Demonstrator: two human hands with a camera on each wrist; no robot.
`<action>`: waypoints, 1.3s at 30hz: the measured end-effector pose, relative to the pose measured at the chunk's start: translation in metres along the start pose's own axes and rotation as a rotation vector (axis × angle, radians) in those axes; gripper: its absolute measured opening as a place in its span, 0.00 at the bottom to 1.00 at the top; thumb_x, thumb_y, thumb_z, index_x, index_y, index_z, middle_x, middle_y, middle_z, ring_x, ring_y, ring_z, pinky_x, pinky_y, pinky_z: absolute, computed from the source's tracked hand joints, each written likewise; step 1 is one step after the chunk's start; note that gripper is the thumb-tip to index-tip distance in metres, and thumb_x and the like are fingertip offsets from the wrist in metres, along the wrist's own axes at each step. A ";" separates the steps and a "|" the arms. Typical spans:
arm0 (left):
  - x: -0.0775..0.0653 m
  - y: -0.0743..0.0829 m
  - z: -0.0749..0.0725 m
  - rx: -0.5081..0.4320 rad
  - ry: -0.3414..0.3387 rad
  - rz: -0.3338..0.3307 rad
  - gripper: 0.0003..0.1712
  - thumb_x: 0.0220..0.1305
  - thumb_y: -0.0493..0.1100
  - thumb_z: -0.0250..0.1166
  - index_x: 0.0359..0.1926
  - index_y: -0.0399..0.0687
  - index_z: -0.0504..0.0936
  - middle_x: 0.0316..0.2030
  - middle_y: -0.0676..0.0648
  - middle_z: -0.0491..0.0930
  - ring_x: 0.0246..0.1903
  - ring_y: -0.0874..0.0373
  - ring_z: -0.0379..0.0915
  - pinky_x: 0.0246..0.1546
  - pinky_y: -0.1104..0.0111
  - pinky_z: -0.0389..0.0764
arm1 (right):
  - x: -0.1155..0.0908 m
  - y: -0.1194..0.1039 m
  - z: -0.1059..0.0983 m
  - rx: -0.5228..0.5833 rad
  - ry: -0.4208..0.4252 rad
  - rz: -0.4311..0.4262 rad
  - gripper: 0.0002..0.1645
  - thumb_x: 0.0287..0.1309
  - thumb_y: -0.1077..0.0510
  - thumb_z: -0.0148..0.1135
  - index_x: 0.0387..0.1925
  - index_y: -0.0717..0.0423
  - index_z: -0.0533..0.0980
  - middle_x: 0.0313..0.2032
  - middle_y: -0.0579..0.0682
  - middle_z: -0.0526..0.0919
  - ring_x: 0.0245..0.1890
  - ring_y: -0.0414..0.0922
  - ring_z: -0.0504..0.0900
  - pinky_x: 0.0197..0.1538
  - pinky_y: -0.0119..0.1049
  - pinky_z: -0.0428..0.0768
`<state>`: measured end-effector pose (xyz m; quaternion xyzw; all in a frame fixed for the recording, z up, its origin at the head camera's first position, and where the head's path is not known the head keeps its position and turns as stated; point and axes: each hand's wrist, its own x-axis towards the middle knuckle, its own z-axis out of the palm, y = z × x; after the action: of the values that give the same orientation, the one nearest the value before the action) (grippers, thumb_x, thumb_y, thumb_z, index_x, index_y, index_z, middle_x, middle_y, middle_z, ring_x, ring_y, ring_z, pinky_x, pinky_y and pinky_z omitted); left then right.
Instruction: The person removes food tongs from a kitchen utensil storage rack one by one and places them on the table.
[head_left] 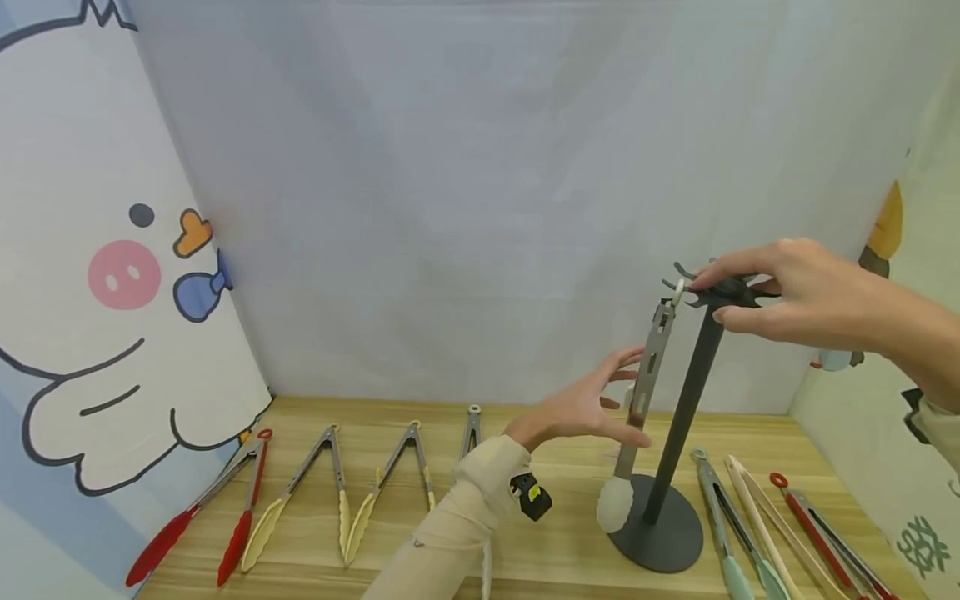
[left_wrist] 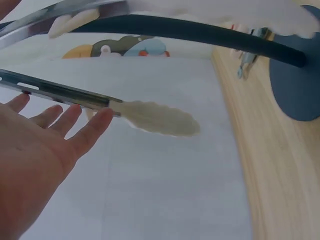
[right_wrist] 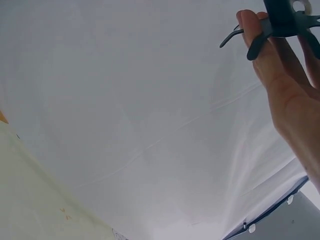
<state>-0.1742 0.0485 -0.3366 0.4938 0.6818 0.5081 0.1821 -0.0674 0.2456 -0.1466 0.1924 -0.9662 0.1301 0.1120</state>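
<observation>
White-tipped metal tongs [head_left: 649, 367] hang by their end ring from a hook of a dark utensil stand [head_left: 697, 383]. My left hand [head_left: 581, 406] is around the tongs, thumb in front and fingers behind, spread and fairly straight. In the left wrist view, its fingertips [left_wrist: 102, 116] lie against or very near one tong arm, which ends in a pale scalloped head [left_wrist: 160, 118]. My right hand [head_left: 813, 292] grips the hooked top of the stand, thumb on the near side, index fingertip beside the tongs' ring. The right wrist view shows its fingers behind the hooks [right_wrist: 257, 45].
Red-tipped tongs [head_left: 255, 475], two yellow-tipped pairs and another metal pair, partly behind my left forearm, lie on the wooden table [head_left: 570, 533]. Right of the stand's round base [head_left: 667, 550] lie green tongs [head_left: 712, 500], cream tongs [head_left: 757, 508] and red tongs [head_left: 813, 521]. A pale curtain hangs behind.
</observation>
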 end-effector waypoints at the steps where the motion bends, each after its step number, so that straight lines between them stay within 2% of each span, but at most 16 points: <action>1: 0.000 0.001 -0.003 0.013 -0.004 0.005 0.58 0.53 0.42 0.70 0.72 0.77 0.40 0.71 0.66 0.43 0.68 0.65 0.47 0.59 0.65 0.65 | 0.000 0.000 0.000 0.000 0.000 0.000 0.20 0.52 0.63 0.63 0.50 0.56 0.79 0.54 0.64 0.76 0.57 0.61 0.71 0.51 0.60 0.72; 5: 0.002 0.005 -0.009 0.047 -0.013 0.007 0.61 0.51 0.42 0.72 0.72 0.77 0.38 0.71 0.64 0.44 0.69 0.66 0.44 0.62 0.64 0.61 | 0.000 -0.002 0.000 -0.004 0.001 0.001 0.20 0.52 0.62 0.63 0.50 0.56 0.79 0.54 0.63 0.76 0.56 0.61 0.72 0.50 0.61 0.72; 9: 0.002 0.007 -0.008 0.050 -0.022 0.003 0.60 0.50 0.43 0.73 0.72 0.76 0.41 0.69 0.61 0.52 0.67 0.69 0.49 0.62 0.64 0.62 | 0.000 -0.002 -0.001 0.003 0.004 -0.003 0.20 0.52 0.63 0.62 0.50 0.56 0.79 0.54 0.63 0.77 0.56 0.61 0.72 0.50 0.61 0.72; 13: 0.002 0.007 -0.005 0.061 -0.016 -0.008 0.56 0.49 0.44 0.73 0.72 0.69 0.47 0.66 0.59 0.58 0.65 0.69 0.53 0.61 0.64 0.63 | 0.000 -0.003 -0.001 0.007 0.010 -0.004 0.20 0.52 0.63 0.62 0.49 0.55 0.80 0.54 0.62 0.77 0.56 0.60 0.73 0.51 0.59 0.72; 18: 0.001 0.005 0.000 0.046 0.011 -0.022 0.52 0.49 0.44 0.73 0.70 0.63 0.52 0.63 0.58 0.60 0.64 0.68 0.54 0.59 0.66 0.66 | 0.000 -0.004 -0.001 0.001 0.015 -0.005 0.20 0.51 0.63 0.62 0.49 0.55 0.80 0.53 0.62 0.77 0.56 0.59 0.73 0.51 0.59 0.73; 25: -0.003 -0.003 0.005 -0.011 0.121 0.010 0.48 0.50 0.44 0.73 0.68 0.66 0.56 0.61 0.58 0.64 0.62 0.66 0.59 0.55 0.69 0.69 | 0.000 -0.004 0.001 -0.008 0.016 -0.004 0.20 0.51 0.62 0.63 0.49 0.55 0.80 0.54 0.63 0.77 0.56 0.60 0.72 0.50 0.60 0.72; 33: -0.010 -0.011 0.006 0.033 0.260 0.059 0.44 0.51 0.46 0.73 0.67 0.70 0.62 0.62 0.58 0.66 0.57 0.66 0.66 0.51 0.69 0.74 | 0.000 -0.003 0.001 0.004 0.009 -0.001 0.20 0.52 0.63 0.63 0.49 0.56 0.79 0.53 0.62 0.77 0.57 0.60 0.71 0.51 0.61 0.71; 39: -0.012 -0.011 0.005 0.077 0.308 0.087 0.43 0.52 0.46 0.73 0.68 0.67 0.63 0.62 0.56 0.67 0.55 0.65 0.67 0.48 0.68 0.76 | -0.001 -0.002 0.002 0.004 0.008 -0.006 0.20 0.52 0.63 0.63 0.49 0.56 0.79 0.54 0.62 0.77 0.57 0.61 0.71 0.51 0.61 0.71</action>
<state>-0.1704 0.0408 -0.3519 0.4456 0.6988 0.5585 0.0342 -0.0662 0.2432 -0.1477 0.1948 -0.9649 0.1324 0.1158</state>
